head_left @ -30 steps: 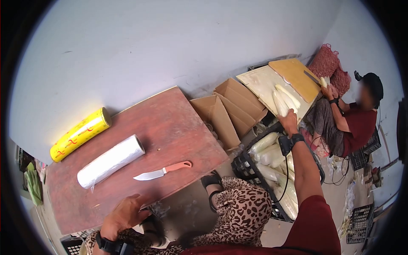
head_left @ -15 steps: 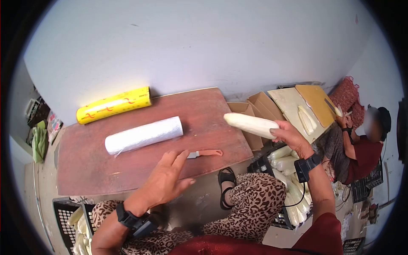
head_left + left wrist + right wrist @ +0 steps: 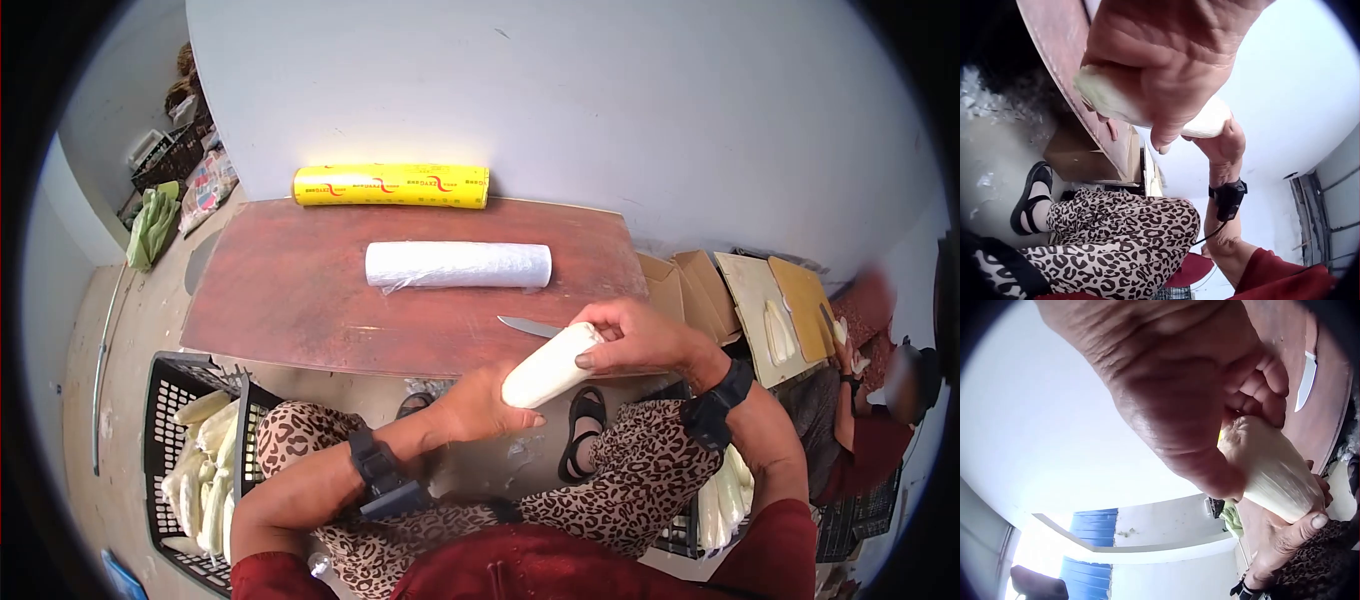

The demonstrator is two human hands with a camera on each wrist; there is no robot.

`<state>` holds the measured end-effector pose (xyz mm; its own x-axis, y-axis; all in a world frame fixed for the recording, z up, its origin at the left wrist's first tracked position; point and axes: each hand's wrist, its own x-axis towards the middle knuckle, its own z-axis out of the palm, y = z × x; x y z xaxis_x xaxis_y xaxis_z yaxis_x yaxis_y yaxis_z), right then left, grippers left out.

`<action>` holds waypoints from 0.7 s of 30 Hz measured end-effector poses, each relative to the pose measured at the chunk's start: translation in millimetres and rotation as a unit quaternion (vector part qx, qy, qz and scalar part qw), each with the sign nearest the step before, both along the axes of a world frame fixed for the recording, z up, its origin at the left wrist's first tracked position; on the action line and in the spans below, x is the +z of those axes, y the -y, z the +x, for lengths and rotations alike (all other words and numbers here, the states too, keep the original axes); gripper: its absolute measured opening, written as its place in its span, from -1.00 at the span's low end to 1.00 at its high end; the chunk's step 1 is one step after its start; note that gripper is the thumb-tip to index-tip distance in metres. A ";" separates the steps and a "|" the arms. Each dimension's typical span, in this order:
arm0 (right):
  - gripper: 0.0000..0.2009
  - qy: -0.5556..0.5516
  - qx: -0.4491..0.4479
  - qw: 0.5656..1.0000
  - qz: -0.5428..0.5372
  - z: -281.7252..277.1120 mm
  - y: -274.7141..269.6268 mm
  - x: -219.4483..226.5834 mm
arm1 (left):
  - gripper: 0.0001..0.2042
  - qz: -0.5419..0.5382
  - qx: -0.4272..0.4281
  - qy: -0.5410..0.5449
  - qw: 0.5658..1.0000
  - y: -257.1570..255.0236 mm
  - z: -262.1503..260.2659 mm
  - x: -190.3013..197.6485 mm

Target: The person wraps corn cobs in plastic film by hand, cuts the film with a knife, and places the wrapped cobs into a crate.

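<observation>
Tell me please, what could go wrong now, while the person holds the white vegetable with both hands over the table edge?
1. The knife lies on the table just beside the right hand, blade bare; a careless reach might cut a finger.
2. The white vegetable is held at the table edge, above a sandalled foot; if the left hand loses its grip, it may fall to the floor.

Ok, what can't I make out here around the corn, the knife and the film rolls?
- Knife: the handle is hidden behind the corn and right hand in the head view; cut off by the edge in the right wrist view.
- Corn's ends: covered by the right hand and left hand.
- Yellow roll: print too small to read.
- Second person: blurred at the edge.
</observation>
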<state>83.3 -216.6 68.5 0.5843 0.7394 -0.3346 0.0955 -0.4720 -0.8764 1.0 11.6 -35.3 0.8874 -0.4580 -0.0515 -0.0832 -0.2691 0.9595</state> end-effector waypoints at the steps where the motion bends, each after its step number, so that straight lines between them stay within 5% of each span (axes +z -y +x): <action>1: -0.41 -0.034 -0.019 0.998 0.057 3.2 -4.9 -4.5 | -0.41 -0.035 0.010 0.006 0.999 -3.9 -1.7 -0.2; 3: -0.27 -0.077 -0.044 0.977 0.192 5.0 -16.4 -13.9 | -0.45 -0.082 0.047 -0.040 0.995 -10.5 -4.2 13.4; 7: -0.35 -0.166 -0.080 0.929 0.321 -24.8 -55.8 -35.6 | -0.49 -0.185 0.071 -0.120 0.973 -13.7 0.0 22.4; 11: -0.51 -0.253 -0.080 0.926 0.270 -27.3 -65.2 -70.9 | -0.55 -0.164 0.069 -0.023 0.984 -10.9 -3.7 9.6; 14: -0.34 -0.257 -0.079 0.923 0.276 -20.8 -63.7 -70.0 | -0.57 -0.168 0.020 -0.107 0.980 -17.6 -5.0 15.7; 17: -0.43 -0.188 -0.116 0.927 0.303 -4.8 -64.5 -54.1 | -0.62 -0.108 0.019 -0.195 0.975 -33.5 5.2 -10.5; 21: -0.54 -0.203 -0.179 0.912 0.310 36.1 -51.7 -46.6 | -0.69 -0.154 0.239 -0.301 0.910 -70.2 24.1 -32.3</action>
